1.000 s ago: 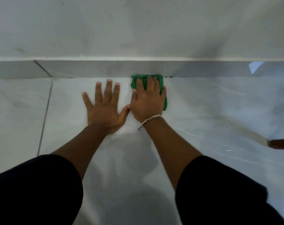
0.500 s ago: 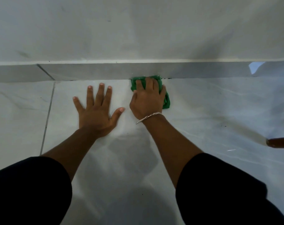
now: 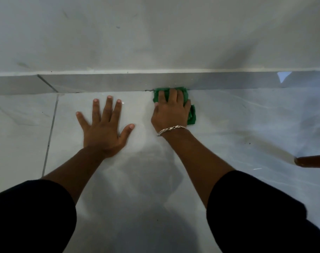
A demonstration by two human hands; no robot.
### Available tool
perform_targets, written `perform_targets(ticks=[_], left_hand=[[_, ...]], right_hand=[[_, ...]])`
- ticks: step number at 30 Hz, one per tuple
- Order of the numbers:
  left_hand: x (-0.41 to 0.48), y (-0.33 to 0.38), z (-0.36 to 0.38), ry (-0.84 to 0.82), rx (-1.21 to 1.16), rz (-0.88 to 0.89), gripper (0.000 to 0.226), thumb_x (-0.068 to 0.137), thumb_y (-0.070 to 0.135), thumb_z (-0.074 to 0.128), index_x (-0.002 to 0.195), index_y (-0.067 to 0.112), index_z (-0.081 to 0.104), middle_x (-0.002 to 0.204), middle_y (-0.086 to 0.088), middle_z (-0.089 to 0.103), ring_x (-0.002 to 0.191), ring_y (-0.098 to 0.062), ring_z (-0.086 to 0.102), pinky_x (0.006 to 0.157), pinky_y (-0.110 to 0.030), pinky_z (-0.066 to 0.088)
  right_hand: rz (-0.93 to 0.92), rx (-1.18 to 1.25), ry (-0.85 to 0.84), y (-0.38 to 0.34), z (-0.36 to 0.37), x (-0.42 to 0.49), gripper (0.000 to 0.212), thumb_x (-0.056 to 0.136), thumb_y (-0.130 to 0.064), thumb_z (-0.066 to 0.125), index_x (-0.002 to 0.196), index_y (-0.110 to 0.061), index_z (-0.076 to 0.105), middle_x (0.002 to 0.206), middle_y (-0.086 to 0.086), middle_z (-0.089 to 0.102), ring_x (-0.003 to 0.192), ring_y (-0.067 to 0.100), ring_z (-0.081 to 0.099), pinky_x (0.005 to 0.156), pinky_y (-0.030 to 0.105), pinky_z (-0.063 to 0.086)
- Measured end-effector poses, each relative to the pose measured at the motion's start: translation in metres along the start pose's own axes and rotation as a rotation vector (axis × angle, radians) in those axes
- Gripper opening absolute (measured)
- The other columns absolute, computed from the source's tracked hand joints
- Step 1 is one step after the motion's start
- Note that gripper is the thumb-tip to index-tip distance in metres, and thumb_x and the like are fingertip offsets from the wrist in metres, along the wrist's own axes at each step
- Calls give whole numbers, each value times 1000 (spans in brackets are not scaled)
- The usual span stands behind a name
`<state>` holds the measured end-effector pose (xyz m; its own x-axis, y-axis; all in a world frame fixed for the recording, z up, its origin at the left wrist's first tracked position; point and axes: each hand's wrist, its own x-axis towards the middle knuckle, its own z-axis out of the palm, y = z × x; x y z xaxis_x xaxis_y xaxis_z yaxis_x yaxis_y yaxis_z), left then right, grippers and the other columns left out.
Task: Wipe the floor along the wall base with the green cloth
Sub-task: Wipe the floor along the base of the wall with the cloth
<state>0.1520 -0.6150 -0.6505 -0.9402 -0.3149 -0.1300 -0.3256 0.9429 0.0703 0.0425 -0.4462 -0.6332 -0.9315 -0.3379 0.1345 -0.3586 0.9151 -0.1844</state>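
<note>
The green cloth (image 3: 192, 115) lies crumpled on the pale tiled floor (image 3: 247, 115), its far edge touching the grey skirting (image 3: 100, 82) at the wall base. My right hand (image 3: 171, 112), with a metal bracelet on the wrist, presses down on the cloth and covers most of it; green shows past the fingertips and to the right of the palm. My left hand (image 3: 104, 128) lies flat on the floor to the left, fingers spread, holding nothing and about a hand's width from the cloth.
The light wall (image 3: 155, 33) rises above the skirting. A brown wooden leg or handle (image 3: 311, 161) pokes in from the right edge. A tile joint (image 3: 50, 132) runs along the floor at the left. Dark sleeves fill both lower corners.
My left hand has slid to the left, away from my right hand, opening a gap between the thumbs. The right hand and cloth stay against the skirting, shifted slightly.
</note>
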Motion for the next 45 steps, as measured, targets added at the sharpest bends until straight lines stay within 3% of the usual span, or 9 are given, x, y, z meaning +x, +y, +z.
perform_targets(ticks=[3,9,13,17,24,31,35,39,45], left_hand=[[-1,1,-2,-8,-22,14,87,86,77,8,159,30,-5,170,1,-8,155,-33,-9,114,-76,1],[0,3,-2,-8,-26,8,88,86,76,8,159,29,-5,170,0,-8,155,-34,-10,113,-76,0],[1,2,-2,-7,-24,10,89,85,78,7,159,29,-5,170,0,-8,155,-34,-10,114,-76,-1],[0,-1,-4,-5,-49,19,90,84,79,8,159,30,-4,170,1,-5,155,-33,-8,114,-76,0],[1,1,-2,-3,-42,15,87,87,77,12,159,30,-4,170,2,-5,155,-35,-7,112,-77,0],[-1,-1,-5,-7,-39,15,87,86,78,11,158,32,-4,170,4,-4,156,-33,-7,113,-77,1],[-4,-3,-4,4,-31,11,85,86,77,10,158,34,-5,170,6,-5,156,-32,-8,113,-77,1],[0,-1,-4,-21,-10,27,85,87,76,11,158,32,-4,170,4,-5,155,-35,-8,111,-79,0],[0,-2,-5,-31,5,15,87,85,79,6,158,33,-9,170,4,-9,155,-34,-11,113,-77,1]], right_hand=[[-115,-62,36,41,-12,5,41,83,-29,50,119,-12,59,124,20,57,116,39,51,91,56,44],[248,-51,47,44,-13,13,45,76,-21,45,116,-9,61,122,22,55,113,40,50,92,58,40],[28,12,-36,-29,-3,4,50,71,-24,45,117,-11,60,124,19,55,119,40,47,95,61,40],[-85,-62,-105,12,-14,9,49,80,-24,47,127,-14,52,135,18,48,125,38,42,97,57,38],[272,-14,-41,6,-14,11,52,74,-19,52,125,-7,54,130,22,49,126,41,40,100,64,31],[-99,-38,-139,-13,-13,9,50,73,-21,50,121,-12,56,128,16,53,123,37,43,92,52,40],[95,-40,-14,49,-20,10,45,72,-16,48,114,-10,60,121,19,56,111,39,51,86,57,45],[350,1,-101,-5,-19,16,45,78,-22,52,120,-8,55,133,18,46,126,37,37,98,56,36],[-62,-17,-138,-31,-10,7,44,83,-27,50,126,-14,54,136,15,46,127,37,38,95,55,39]])
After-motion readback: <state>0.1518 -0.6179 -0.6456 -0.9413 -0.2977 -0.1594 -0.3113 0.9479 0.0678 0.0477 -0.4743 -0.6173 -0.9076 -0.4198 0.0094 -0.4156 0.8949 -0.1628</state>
